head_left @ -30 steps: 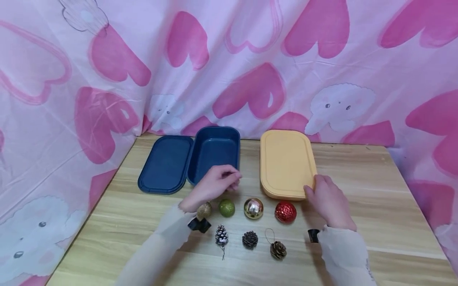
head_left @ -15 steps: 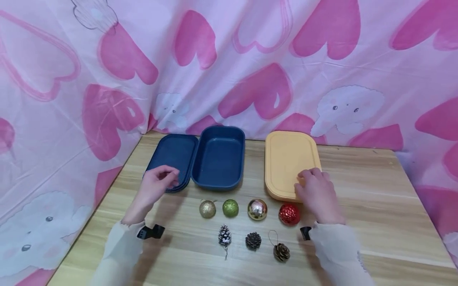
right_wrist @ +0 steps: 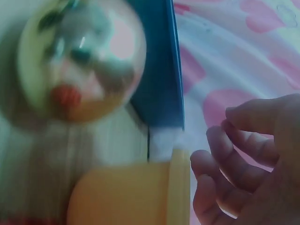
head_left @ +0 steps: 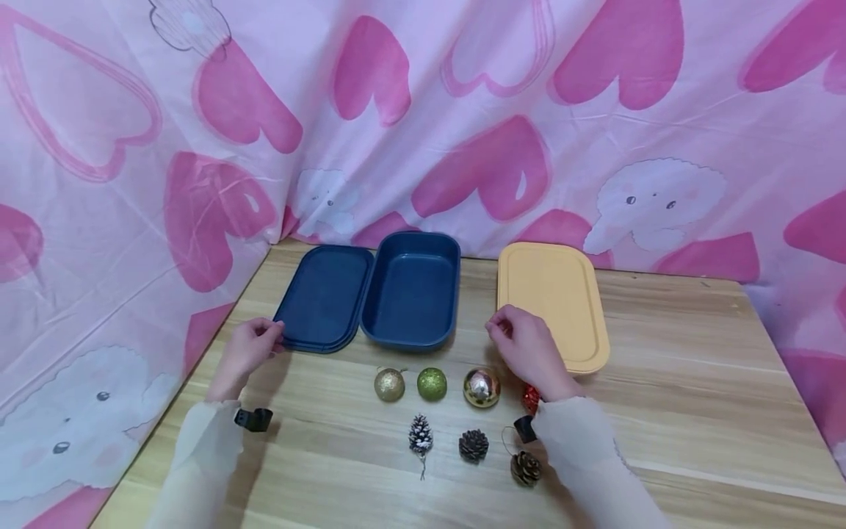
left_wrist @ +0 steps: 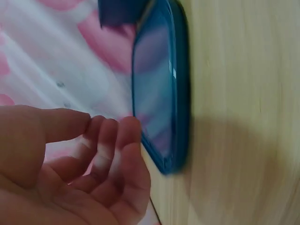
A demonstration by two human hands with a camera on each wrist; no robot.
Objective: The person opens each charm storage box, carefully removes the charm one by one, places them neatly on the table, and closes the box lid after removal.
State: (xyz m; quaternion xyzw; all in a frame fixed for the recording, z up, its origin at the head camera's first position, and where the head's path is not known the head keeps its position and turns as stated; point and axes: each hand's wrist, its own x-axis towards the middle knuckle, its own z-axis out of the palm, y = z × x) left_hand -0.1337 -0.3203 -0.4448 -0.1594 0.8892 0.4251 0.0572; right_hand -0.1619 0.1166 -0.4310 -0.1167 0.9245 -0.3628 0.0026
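My left hand (head_left: 246,354) hovers at the near left corner of a dark blue lid (head_left: 325,297), its fingers loosely bent and holding nothing. In the left wrist view the thumb comes close to the fingertips, with the lid's edge behind them. Beside the lid stands a dark blue rectangular container (head_left: 411,294), uncovered. My right hand (head_left: 529,349) passes over the near left corner of a yellow lidded box (head_left: 562,294), fingers loosely curled around nothing. Closest to that hand are a shiny gold ball ornament (head_left: 482,387) and a red one (head_left: 530,397), the latter partly hidden by the wrist.
In the same row lie a glittery gold ball (head_left: 389,384) and a green ball (head_left: 432,383). Nearer are a snowy pine cone (head_left: 420,435), a dark pine cone (head_left: 473,445) and a brown one with a loop (head_left: 526,468). A pink heart-patterned cloth (head_left: 370,162) backs the wooden table (head_left: 344,455).
My left hand has swung left from in front of the blue container to the lid's corner. My right hand has moved left from the yellow box's right side across its near end.
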